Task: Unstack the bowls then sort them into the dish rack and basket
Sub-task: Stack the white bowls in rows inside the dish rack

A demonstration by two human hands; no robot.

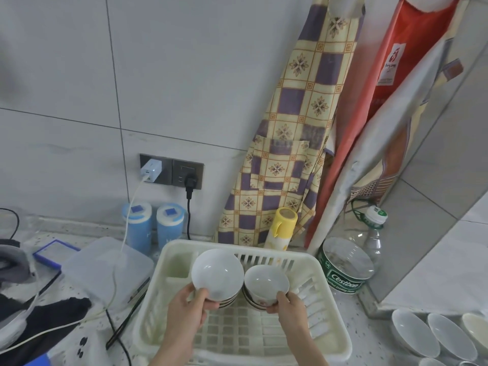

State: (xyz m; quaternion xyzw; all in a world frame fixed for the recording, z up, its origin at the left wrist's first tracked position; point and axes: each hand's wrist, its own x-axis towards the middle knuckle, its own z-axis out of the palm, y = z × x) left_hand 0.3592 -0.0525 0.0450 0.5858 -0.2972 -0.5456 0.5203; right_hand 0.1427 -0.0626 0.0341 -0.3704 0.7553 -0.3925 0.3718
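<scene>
The left hand's fingers [201, 295] curl round the near rim of a glossy white round ceramic bowl [217, 273], thumb inside the lip, the bowl tipped so its smooth hollow faces the camera; it sits on top of a short stack of nested bowls [226, 302] whose rims show beneath it. The right hand's fingers [282, 297] pinch the near rim of a second glossy white ceramic bowl with a floral band [266, 285], held nearly upright just beside the first, with another rim under it (how many are nested there I cannot tell). Both forearms reach up from the lower edge, the left hand [186, 310] and right hand [287, 309] close together above the cream plastic slatted dish rack [330, 339], which rests on the speckled pale tabletop [364, 336]. At the right, three shallow white bowls [433, 336] stand on edge in a row. Behind the rack stand two blue cylindrical tubs [153, 227], one yellow plastic flask [281, 228] and one clear plastic water bottle [351, 260].
</scene>
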